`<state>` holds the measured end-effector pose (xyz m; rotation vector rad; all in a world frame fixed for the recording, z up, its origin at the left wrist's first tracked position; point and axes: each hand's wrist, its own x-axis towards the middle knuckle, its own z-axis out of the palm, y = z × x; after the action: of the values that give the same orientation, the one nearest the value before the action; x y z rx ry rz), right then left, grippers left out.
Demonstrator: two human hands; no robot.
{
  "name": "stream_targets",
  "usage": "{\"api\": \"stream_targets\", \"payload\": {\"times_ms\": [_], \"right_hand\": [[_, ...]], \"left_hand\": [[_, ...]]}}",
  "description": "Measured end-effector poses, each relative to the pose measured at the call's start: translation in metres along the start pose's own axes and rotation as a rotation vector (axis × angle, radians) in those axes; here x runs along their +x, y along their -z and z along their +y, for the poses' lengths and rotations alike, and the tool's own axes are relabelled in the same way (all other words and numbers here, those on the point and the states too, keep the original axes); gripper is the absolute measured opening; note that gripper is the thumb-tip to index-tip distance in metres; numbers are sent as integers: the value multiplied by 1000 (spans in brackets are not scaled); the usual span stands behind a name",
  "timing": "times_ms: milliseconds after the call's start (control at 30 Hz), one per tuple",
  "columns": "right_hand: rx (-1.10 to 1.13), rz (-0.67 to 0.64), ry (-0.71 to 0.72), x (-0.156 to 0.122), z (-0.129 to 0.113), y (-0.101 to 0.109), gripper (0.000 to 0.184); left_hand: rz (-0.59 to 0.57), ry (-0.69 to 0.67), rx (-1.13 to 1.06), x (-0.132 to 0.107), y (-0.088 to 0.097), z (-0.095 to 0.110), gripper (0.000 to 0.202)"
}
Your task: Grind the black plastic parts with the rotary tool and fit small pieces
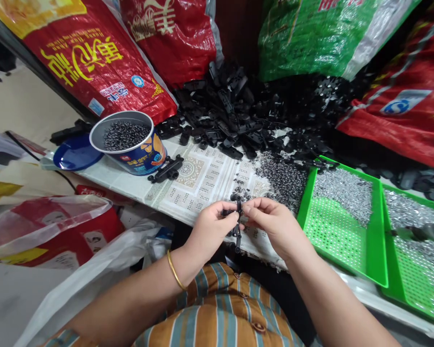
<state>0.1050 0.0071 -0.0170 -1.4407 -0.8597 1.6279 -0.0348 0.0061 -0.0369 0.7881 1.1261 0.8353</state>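
Note:
Both my hands meet over the table's front edge, pinched on one small black plastic part that hangs upright between them. My left hand, with a gold bangle on its wrist, grips the part from the left. My right hand pinches it from the right with thumb and forefinger. Just beyond my fingers lie a few loose small black bits and a heap of tiny grey pieces on the patterned table cover.
A large pile of black plastic parts fills the back of the table. A tin of small dark pieces and a blue lid stand left; an assembled black part lies beside them. Two green trays of silvery bits sit right. Woven sacks line the back.

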Motion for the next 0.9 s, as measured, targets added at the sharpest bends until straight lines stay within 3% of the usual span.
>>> {"api": "stream_targets", "payload": {"times_ms": [333,633,900], "right_hand": [[-50,6,-18,4,-1,1,31],[-246,-8,-6,9,-4,5,25],[-68,-18,22,5,7,6,27]], "left_hand": [[-8,-2,52,2,1,-2,16],[-27,37,27,0,0,1,15],[-43,170,-138,0,-4,3,11]]}}
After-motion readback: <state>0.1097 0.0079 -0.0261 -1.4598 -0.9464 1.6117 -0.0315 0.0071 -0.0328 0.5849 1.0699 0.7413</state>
